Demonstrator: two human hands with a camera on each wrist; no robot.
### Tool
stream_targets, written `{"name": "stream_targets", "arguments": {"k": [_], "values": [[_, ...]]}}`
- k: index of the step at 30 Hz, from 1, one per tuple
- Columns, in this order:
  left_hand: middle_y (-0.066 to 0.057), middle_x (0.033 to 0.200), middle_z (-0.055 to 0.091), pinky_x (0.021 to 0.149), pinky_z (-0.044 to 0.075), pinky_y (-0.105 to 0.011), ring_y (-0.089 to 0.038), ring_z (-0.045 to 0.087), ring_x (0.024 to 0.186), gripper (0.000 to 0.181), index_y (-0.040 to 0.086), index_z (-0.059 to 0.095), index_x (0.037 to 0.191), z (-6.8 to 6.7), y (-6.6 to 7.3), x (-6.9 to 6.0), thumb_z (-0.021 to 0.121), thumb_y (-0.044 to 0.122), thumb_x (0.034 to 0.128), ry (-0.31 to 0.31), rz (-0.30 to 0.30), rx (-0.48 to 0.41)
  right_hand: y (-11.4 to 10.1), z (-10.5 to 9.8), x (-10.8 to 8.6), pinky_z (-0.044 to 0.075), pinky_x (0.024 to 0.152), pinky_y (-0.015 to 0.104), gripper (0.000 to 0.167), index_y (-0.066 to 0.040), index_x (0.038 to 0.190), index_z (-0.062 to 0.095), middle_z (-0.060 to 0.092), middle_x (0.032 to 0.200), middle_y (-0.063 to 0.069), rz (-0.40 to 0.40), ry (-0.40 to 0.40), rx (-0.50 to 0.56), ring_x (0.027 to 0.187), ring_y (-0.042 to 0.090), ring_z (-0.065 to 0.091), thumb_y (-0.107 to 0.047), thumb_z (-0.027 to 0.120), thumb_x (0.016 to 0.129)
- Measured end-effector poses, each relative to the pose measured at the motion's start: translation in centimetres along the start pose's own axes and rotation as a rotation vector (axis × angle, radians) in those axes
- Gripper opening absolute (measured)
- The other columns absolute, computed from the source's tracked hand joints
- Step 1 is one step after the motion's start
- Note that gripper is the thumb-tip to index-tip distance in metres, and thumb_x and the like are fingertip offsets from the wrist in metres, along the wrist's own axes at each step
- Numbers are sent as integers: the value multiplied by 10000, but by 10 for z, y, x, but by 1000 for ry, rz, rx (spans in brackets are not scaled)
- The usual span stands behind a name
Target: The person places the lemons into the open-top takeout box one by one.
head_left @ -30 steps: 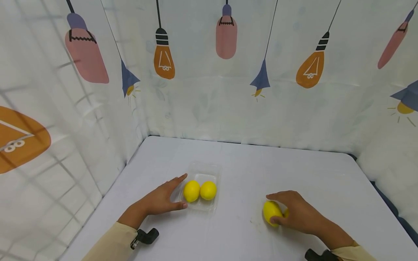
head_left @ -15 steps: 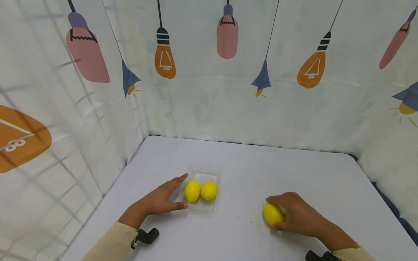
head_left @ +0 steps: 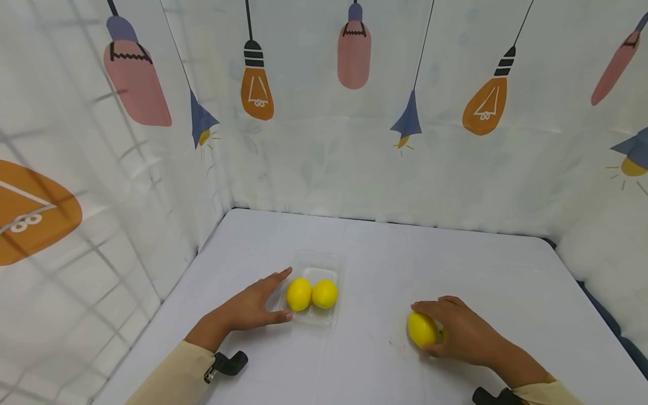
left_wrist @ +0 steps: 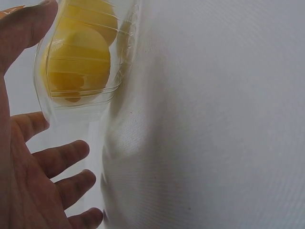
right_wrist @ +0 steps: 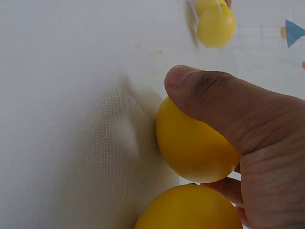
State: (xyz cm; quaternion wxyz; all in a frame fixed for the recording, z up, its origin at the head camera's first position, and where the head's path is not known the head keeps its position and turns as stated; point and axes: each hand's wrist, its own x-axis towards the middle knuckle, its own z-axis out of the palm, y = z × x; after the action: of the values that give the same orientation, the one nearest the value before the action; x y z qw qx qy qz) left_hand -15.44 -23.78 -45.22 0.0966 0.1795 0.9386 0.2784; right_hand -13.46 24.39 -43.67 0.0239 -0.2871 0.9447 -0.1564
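Your right hand [head_left: 463,333] pinches a lemon [head_left: 421,330] at the bench [head_left: 374,270], its long axis running roughly away from you; a second lemon [right_wrist: 190,210] sits beside it, dark nub facing it. Your left hand [head_left: 248,307] spreads beside the clear tray [head_left: 316,274].

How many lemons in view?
4: left lemon and right lemon in the clear tray, gripped lemon in the right hand, fourth lemon beside it; that hand could hide more.

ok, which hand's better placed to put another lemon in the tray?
Right hand, likely: it grips a loose lemon. The left hand is at the clear tray, away from that lemon.
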Motion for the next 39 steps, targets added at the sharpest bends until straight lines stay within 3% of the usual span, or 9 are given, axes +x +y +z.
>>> {"name": "stream_targets", "arguments": {"k": [6,14,22,29,39], "values": [[-61,1659,287,1182,245,-615,-338,286,1506,1031,294,222,1649,0,-1,0,749,648,837,2,5,-7,-1,0,0,462,1028,507,808,-153,1372,641,644,1349,-52,-33,22,-23,1192,259,563,-468,938,690],[-72,1655,296,1186,227,-622,-347,288,1504,1026,292,232,1647,0,0,0,758,637,836,8,9,-15,3,4,7,455,1018,497,745,-129,1312,682,683,1296,-26,-98,124,-80,1140,241,618,-455,940,694],[-79,1652,302,1174,245,-634,-358,294,1499,1027,291,241,1646,1,3,0,759,641,832,7,-8,-13,-2,-6,18,467,1013,507,737,-159,1359,666,658,1346,-28,-32,128,-6,1149,272,586,-418,933,723],[-78,1651,305,1177,243,-629,-355,293,1500,1024,303,236,1645,1,2,-1,758,643,832,7,-9,-14,-12,-14,33,478,1010,508,772,-183,1403,641,636,1385,-27,3,116,28,1173,275,560,-484,908,744],[-88,1652,301,1175,235,-640,-368,284,1501,1022,299,236,1645,-1,4,-2,765,626,835,1,-18,-33,-24,-19,57,495,988,503,762,-197,1406,638,639,1376,-41,-19,145,49,1171,274,557,-460,915,746]]}}
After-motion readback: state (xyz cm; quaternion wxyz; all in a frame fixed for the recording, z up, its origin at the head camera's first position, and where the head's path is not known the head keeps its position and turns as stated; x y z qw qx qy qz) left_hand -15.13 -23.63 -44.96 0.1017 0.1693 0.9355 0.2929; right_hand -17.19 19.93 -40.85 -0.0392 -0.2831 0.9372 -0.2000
